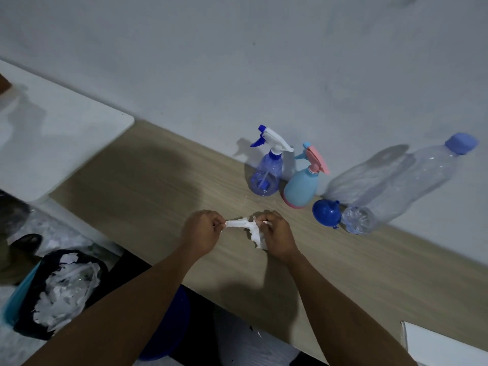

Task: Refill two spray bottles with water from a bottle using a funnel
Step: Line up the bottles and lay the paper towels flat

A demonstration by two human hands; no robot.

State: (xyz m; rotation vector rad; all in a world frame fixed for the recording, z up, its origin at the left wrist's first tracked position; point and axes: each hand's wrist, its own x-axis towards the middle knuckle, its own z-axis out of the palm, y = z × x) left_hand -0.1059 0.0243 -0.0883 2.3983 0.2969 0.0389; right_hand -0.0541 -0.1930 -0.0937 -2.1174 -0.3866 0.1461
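**Twisting a tissue while the refill gear is waiting at the wall**

Pinching a crumpled white paper tissue (248, 228) between them, both hands are working above the middle of the pale wood-grain bench (148, 186). The left hand (202, 232) is closing thumb and fingers tightly on one end; the right hand (277, 233) is curling shut around the other end, with the loose bulk hanging below it. The grip of each is fully taken up by the paper, probably for wiping up drips, so neither is free for a bottle.

Everything for the pouring is standing well clear of the hands, lined up against the grey wall (237, 62), likely so nothing is getting knocked. The translucent blue spray bottle with a white-and-blue trigger head (265, 178) is standing upright with its head on. Just beside it, the opaque light-blue spray bottle with a pink trigger head (302, 186) is also capped. The small blue plastic funnel (324, 212) is lying on its side, touching the base of the large clear plastic water bottle with a blue cap (406, 180).

A black bin of torn white paper (63, 286) is sitting on the floor at the left, seemingly where the tissue is heading.
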